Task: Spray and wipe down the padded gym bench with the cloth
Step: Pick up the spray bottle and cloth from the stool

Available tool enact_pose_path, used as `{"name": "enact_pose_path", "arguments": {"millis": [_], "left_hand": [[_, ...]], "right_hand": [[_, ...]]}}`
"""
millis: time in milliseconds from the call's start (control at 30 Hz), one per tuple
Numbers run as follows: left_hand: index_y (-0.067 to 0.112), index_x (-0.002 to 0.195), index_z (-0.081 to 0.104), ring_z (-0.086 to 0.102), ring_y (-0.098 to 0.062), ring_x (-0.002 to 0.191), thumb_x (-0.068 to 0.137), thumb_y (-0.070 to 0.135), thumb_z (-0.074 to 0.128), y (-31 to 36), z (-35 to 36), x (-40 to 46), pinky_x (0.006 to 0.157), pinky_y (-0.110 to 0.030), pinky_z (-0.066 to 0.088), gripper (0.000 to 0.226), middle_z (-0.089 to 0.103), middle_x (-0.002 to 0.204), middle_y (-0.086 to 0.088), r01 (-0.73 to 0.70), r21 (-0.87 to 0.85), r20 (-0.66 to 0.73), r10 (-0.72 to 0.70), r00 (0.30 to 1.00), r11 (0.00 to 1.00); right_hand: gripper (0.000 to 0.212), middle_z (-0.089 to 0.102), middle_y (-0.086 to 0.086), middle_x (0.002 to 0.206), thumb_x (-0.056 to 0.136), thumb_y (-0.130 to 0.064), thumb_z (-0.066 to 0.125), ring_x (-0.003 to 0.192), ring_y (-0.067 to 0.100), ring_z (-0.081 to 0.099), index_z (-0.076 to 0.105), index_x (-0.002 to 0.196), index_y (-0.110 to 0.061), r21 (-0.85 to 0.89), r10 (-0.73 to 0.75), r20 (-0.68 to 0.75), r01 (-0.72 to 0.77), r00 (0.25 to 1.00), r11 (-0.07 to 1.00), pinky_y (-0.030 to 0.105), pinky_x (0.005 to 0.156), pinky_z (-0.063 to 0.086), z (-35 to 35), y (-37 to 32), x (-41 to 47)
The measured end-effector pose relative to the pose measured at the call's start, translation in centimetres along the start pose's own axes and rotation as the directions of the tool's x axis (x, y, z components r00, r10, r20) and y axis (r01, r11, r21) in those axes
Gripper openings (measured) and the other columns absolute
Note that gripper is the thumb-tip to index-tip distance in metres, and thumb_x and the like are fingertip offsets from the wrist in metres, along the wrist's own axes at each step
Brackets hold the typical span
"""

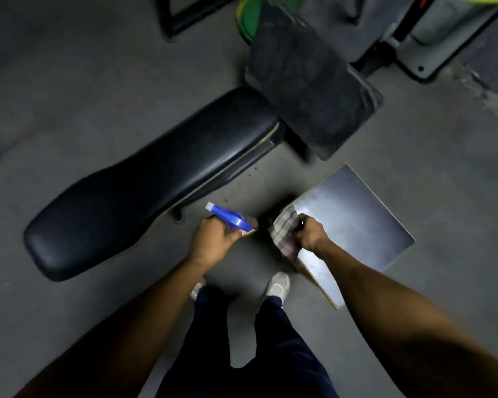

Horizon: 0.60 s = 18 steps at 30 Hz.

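The left hand (213, 239) grips a blue-headed sprayer (229, 219) just off the bench (144, 179) pad's near edge, while the right hand (309, 234) clutches the cloth (283, 228) beside it.

Single head view, looking steeply down, close over bench (156, 179) and floor (414, 182).

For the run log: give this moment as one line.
left hand: holds spray bottle | right hand: holds cloth | bench: untouched

Your long black padded bench (156, 179) lies diagonally; you hold the blue-topped spray bottle (230, 221) and checked cloth (285, 228) beside it.
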State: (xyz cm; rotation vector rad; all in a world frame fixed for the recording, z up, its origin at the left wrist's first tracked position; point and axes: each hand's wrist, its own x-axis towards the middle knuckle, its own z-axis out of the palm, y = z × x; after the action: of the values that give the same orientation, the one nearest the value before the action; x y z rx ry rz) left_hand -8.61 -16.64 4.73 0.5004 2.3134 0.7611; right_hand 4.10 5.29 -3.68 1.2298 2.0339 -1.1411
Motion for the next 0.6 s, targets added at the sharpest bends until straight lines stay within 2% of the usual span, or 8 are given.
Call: {"name": "enact_pose_path", "arguments": {"millis": [67, 100, 233, 333, 400, 467, 533, 600], "left_hand": [[0.031, 0.105, 0.071, 0.068, -0.019, 0.094, 0.080, 0.038, 0.074, -3.1, -3.2, -0.8, 0.071, -0.027, 0.046, 0.026, 0.074, 0.098, 0.004, 0.059, -0.006, -0.041, -0.059, 0.997, 0.998], [0.031, 0.104, 0.071, 0.068, -0.020, 0.094, 0.079, 0.041, 0.074, -4.4, -4.9, -1.2, 0.073, -0.029, 0.049, 0.028, 0.074, 0.097, 0.004, 0.074, -0.023, -0.058, -0.075, 0.995, 0.997], [0.018, 0.097, 0.074, 0.069, -0.025, 0.092, 0.079, 0.040, 0.076, -10.6, -11.4, -2.1, 0.073, -0.032, 0.051, 0.029, 0.075, 0.095, -0.004, 0.159, -0.068, -0.154, -0.168, 0.974, 0.985], [0.013, 0.087, 0.070, 0.070, -0.026, 0.085, 0.079, 0.043, 0.076, -15.1, -15.7, -2.7, 0.067, -0.031, 0.049, 0.032, 0.074, 0.087, -0.005, 0.230, -0.113, -0.221, -0.251, 0.943, 0.966], [0.015, 0.090, 0.072, 0.070, -0.025, 0.086, 0.079, 0.044, 0.077, -17.8, -18.4, -3.2, 0.072, -0.035, 0.055, 0.032, 0.075, 0.088, -0.003, 0.258, -0.154, -0.271, -0.292, 0.917, 0.954], [0.016, 0.091, 0.073, 0.070, -0.024, 0.087, 0.079, 0.043, 0.077, -20.4, -20.6, -4.1, 0.077, -0.039, 0.056, 0.030, 0.075, 0.089, -0.003, 0.291, -0.218, -0.317, -0.350, 0.882, 0.931], [0.017, 0.081, 0.070, 0.070, -0.025, 0.083, 0.078, 0.042, 0.078, -22.6, -22.3, -4.8, 0.075, -0.040, 0.057, 0.027, 0.074, 0.085, -0.005, 0.330, -0.298, -0.349, -0.424, 0.836, 0.896], [0.020, 0.063, 0.058, 0.068, -0.028, 0.076, 0.078, 0.042, 0.079, -24.5, -23.5, -5.6, 0.069, -0.038, 0.055, 0.034, 0.070, 0.075, -0.007, 0.367, -0.371, -0.362, -0.497, 0.789, 0.853]], "right_hand": [[0.027, 0.068, 0.001, 0.095, 0.091, -0.001, 0.062, 0.093, 0.019, 0.064, 0.060, 0.103, -0.025, 0.034, -0.063, 0.007, 0.063, 0.998, 0.997, 0.021, 0.077, 0.052, 2.0, -4.5, -1.3], [0.029, 0.062, -0.001, 0.093, 0.093, -0.001, 0.062, 0.090, 0.017, 0.060, 0.059, 0.107, -0.026, 0.046, -0.089, 0.017, 0.088, 0.996, 0.995, 0.019, 0.073, 0.050, 3.0, -6.7, -1.9], [0.023, 0.068, 0.001, 0.106, 0.089, -0.005, 0.070, 0.105, 0.014, 0.060, 0.071, 0.108, -0.018, 0.037, -0.186, 0.021, 0.185, 0.982, 0.982, 0.032, 0.100, 0.050, 8.7, -15.3, -2.2], [0.034, 0.073, 0.005, 0.109, 0.086, -0.002, 0.071, 0.111, 0.025, 0.070, 0.066, 0.116, -0.018, 0.056, -0.231, 0.071, 0.227, 0.970, 0.972, 0.038, 0.103, 0.054, 13.0, -21.6, -1.8], [0.038, 0.074, 0.011, 0.111, 0.084, 0.001, 0.072, 0.110, 0.032, 0.071, 0.063, 0.116, -0.017, 0.056, -0.275, 0.090, 0.271, 0.957, 0.961, 0.044, 0.099, 0.057, 15.9, -25.3, -0.7], [0.033, 0.073, 0.011, 0.109, 0.086, 0.005, 0.068, 0.107, 0.029, 0.069, 0.062, 0.114, -0.012, 0.029, -0.321, 0.100, 0.320, 0.942, 0.947, 0.033, 0.092, 0.059, 18.0, -29.9, -2.2], [0.025, 0.067, 0.009, 0.104, 0.092, 0.008, 0.061, 0.099, 0.025, 0.065, 0.059, 0.108, -0.011, 0.011, -0.342, 0.128, 0.343, 0.931, 0.939, 0.010, 0.070, 0.052, 19.9, -33.8, -3.2], [0.025, 0.066, 0.007, 0.099, 0.094, 0.007, 0.058, 0.091, 0.023, 0.065, 0.058, 0.108, -0.014, -0.052, -0.385, 0.171, 0.398, 0.907, 0.916, 0.010, 0.064, 0.047, 21.9, -36.8, -3.3]]}}
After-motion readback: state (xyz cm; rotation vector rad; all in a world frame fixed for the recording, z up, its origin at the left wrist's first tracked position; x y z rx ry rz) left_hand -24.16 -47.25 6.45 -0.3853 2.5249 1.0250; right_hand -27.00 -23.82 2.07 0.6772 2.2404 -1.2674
